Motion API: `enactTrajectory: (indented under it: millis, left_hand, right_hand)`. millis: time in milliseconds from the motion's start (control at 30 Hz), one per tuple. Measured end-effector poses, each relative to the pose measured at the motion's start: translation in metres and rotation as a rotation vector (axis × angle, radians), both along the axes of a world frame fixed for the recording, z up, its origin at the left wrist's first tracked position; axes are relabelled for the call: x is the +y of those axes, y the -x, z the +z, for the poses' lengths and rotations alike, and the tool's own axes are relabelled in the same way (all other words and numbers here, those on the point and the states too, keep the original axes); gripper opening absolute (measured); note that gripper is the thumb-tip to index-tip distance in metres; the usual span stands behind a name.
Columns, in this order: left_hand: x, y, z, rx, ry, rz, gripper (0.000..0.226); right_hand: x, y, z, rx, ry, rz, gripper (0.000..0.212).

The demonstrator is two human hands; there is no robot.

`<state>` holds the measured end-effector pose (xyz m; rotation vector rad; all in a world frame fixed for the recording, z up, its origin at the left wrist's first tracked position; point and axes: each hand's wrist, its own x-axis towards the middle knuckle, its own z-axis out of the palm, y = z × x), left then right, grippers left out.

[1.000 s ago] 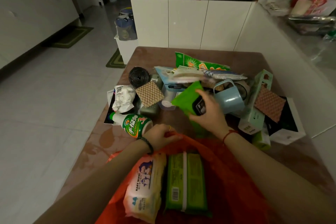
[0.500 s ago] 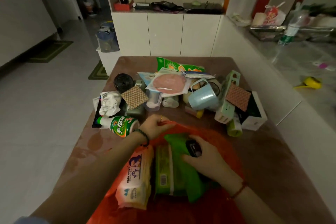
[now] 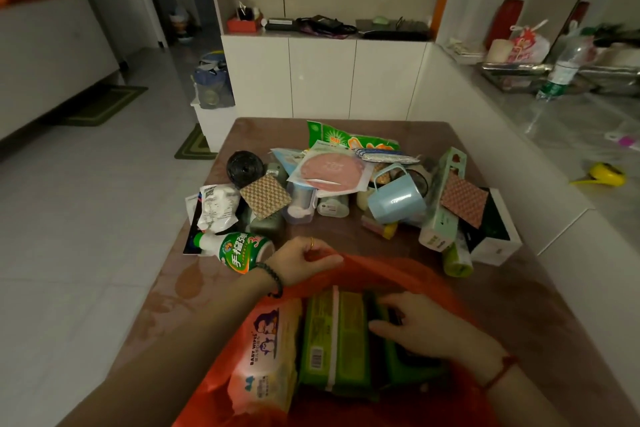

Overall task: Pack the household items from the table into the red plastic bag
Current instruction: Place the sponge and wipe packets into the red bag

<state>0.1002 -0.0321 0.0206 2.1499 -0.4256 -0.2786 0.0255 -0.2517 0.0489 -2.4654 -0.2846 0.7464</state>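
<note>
The red plastic bag (image 3: pixel 388 270) lies open at the table's near edge. My left hand (image 3: pixel 304 258) pinches its far rim and holds the mouth up. Inside lie a pink baby-wipes pack (image 3: pixel 266 354) and a green wipes pack (image 3: pixel 332 336). Beside them, my right hand (image 3: pixel 419 326) rests inside the bag on a green pouch (image 3: pixel 412 367), its fingers closed around the pouch's dark top. Farther up the table lies a heap of household items: a green-labelled bottle (image 3: pixel 239 250), a blue cup (image 3: pixel 394 198), a pink round pack (image 3: pixel 329 170), woven pads and boxes.
The brown table (image 3: pixel 540 302) runs from the bag to a white cabinet (image 3: pixel 322 76). A white ledge (image 3: pixel 561 218) borders the table's right side. A black roll (image 3: pixel 244 166) and a white packet (image 3: pixel 216 204) lie at the heap's left. Tiled floor lies to the left.
My right hand has carried the green pouch from the heap down into the bag and laid it beside the green wipes pack. My left hand has kept hold of the rim.
</note>
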Motion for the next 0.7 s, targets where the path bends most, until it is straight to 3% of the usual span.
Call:
enactTrajectory:
  millis: [67,133,233,300,467,600,700]
  left_hand:
    - [0.013,0.000,0.001,0.036,0.076,0.098,0.017]
    - [0.029,-0.001,0.001,0.063,0.184,0.318,0.018]
    - [0.062,-0.003,-0.005,-0.015,0.203,0.687,0.025]
    - [0.084,0.003,-0.011,0.007,0.152,0.794,0.028]
    - [0.131,0.038,-0.019,0.238,0.000,0.671,0.037]
    - [0.141,0.067,-0.016,0.363,-0.093,0.465,0.066]
    - [0.139,0.074,-0.019,0.380,-0.271,0.250,0.051]
  right_hand:
    - [0.019,-0.014,0.030,-0.035,-0.299,0.031,0.017]
    - [0.046,-0.037,0.040,-0.150,-0.536,-0.077,0.015]
    - [0.102,-0.078,0.027,-0.267,-0.483,-0.119,0.035]
    - [0.143,-0.101,0.008,-0.261,-0.381,-0.032,0.044]
    - [0.226,-0.139,-0.039,-0.286,-0.033,0.251,0.065]
    - [0.257,-0.146,-0.070,-0.259,0.316,0.339,0.078]
    - [0.256,-0.144,-0.075,-0.298,0.334,0.306,0.080]
